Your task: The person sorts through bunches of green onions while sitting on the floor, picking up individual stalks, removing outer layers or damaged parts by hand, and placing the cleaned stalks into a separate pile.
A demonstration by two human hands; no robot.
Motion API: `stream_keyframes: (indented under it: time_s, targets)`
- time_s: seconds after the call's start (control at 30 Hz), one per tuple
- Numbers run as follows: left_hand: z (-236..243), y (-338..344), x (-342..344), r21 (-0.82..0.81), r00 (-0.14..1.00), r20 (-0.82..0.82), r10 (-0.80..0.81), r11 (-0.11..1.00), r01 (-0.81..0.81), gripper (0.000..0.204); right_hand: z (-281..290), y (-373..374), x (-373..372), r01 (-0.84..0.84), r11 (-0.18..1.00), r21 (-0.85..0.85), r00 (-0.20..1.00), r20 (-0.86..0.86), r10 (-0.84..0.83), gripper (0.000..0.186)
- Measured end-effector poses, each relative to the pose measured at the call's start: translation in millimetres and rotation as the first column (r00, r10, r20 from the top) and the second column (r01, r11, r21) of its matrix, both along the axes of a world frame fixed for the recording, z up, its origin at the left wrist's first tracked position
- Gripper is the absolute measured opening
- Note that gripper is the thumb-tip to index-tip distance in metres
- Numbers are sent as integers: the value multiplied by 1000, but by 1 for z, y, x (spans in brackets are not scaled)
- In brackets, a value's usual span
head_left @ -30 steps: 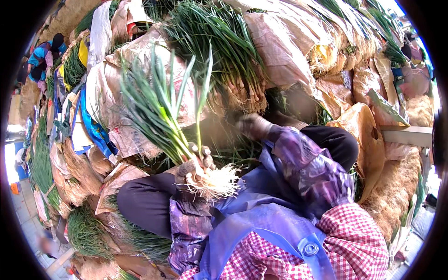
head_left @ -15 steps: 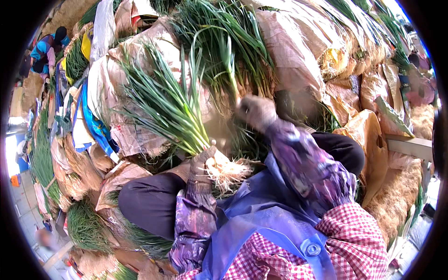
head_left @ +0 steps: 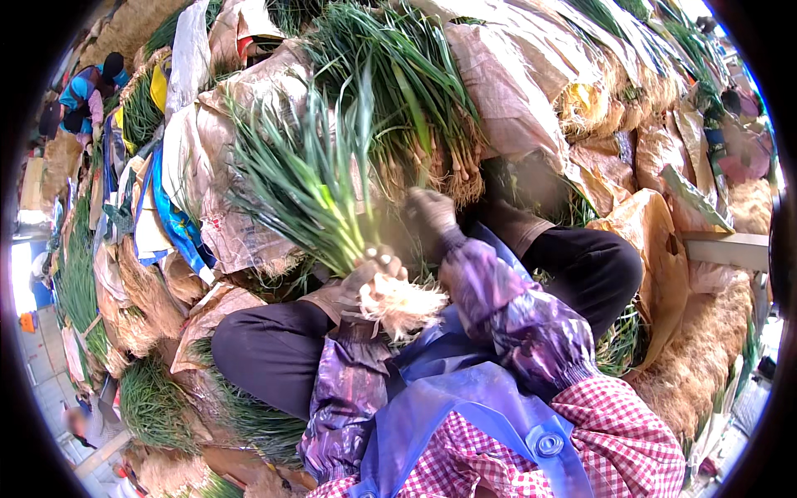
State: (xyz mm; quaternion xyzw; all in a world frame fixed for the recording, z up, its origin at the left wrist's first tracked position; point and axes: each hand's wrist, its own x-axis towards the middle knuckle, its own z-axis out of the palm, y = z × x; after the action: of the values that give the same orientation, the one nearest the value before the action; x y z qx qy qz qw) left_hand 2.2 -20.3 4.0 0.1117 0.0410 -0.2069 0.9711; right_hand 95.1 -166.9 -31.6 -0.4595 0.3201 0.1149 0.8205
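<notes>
While the head view looks down, a bunch of green onions (head_left: 320, 195) is held up in the left hand (head_left: 371, 272). The fingers are wrapped tight around the bunch just above the white roots (head_left: 403, 303). The green leaves fan up and to the left, and the roots hang down over the lap. The right hand (head_left: 430, 212) is stretched forward, just beside the bunch, near a bigger pile of green onions (head_left: 415, 100) that lies on brown paper sacks (head_left: 515, 91). It may be gloved, and it is too blurred to tell whether its fingers are closed on anything.

Purple sleeves (head_left: 515, 319), a blue apron (head_left: 465, 415) and a red checked shirt (head_left: 631, 448) are seen at the lower edge. Dark trousers (head_left: 274, 353) are spread to each side, so the person seems to be sitting among the sacks. More heaps of onions and sacks are stacked all around. Far off at the upper left, another person in blue (head_left: 83, 91) is seen.

To do this step well, the bunch is best kept gripped low, close to the roots, so that no stalks slip out. The root ends should be kept level with each other. The leaves should not be bent or crushed, since they snap easily.
</notes>
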Motion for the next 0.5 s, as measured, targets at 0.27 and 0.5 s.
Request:
stream_keyframes:
  time_s: [0.27, 0.5]
  targets:
    - [-15, 4, 10, -82, 975, -134, -178, 982, 168, 50, -44, -110, 57, -221, -148, -964, 743, -265, 615, 29]
    - [-64, 14, -2, 197, 915, -400, 41, 979, 42, 27, -8, -120, 104, -415, 137, -899, 718, -231, 656, 28]
